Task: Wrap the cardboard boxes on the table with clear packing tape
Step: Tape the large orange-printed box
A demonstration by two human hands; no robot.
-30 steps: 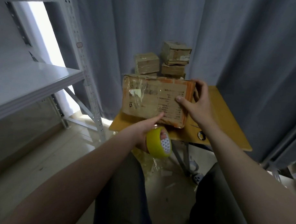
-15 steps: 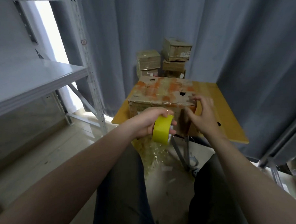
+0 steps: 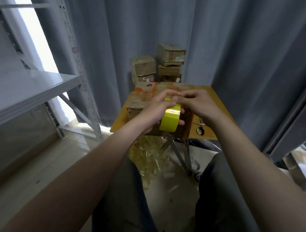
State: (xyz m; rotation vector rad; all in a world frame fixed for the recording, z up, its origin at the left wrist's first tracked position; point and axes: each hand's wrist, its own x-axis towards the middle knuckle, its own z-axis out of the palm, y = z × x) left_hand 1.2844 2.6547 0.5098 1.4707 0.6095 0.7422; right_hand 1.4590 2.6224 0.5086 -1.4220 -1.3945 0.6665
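The tape roll (image 3: 170,119) is gripped in the left hand (image 3: 155,112) over the cardboard box (image 3: 139,105) at the surface's (image 3: 215,99) near edge. Its top is pinched by the right hand (image 3: 199,103), probably to free the tape's end.

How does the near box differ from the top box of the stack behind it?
The near box is larger, orange-stained on top, and lies on the table; the top box is small, shows no orange, and sits tilted on another box. Both are worn brown cardboard.
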